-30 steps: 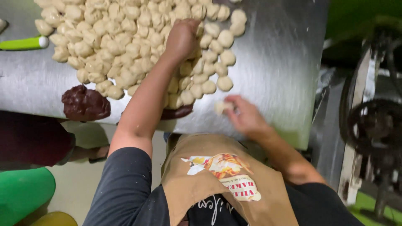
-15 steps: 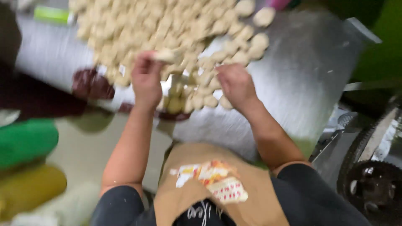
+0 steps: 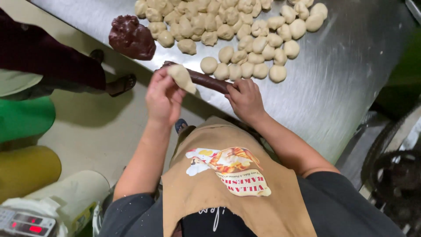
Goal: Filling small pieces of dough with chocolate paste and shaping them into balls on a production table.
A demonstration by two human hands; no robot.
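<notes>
At the far left edge lie a green roll [image 3: 24, 117] and a yellow roll [image 3: 26, 169] on the floor, with a white roll [image 3: 72, 193] nearer the person and the corner of a digital scale [image 3: 26, 223] with a red display at the bottom; above them another person's dark red sleeve [image 3: 48, 57] reaches in, and a sandalled foot [image 3: 123, 84] stands on the pale floor [image 3: 101, 131]. Next along, a dark brown lump of filling [image 3: 131, 37] sits at the near edge of the steel tabletop [image 3: 351, 79]; just right of it begins the heap of pale dough balls [image 3: 228, 26], packed close and touching one another, spreading across the top of the tabletop toward the right. The left hand [image 3: 163, 97] is raised at the tabletop's edge, its fingers pinched around a flattened piece of pale dough [image 3: 182, 77], held up off the surface; behind that piece a dark brown rope of filling [image 3: 206, 80] lies along the tabletop's near edge, running from the left hand to the right hand [image 3: 245, 100]; the right hand's fingertips close on the rope's right end, the palm turned down. Below both hands hangs the person's tan apron [image 3: 228, 193] with a printed picture, over a dark shirt; at the far right stands dark metal machinery [image 3: 394, 175] with a round wheel, partly cut off.
</notes>
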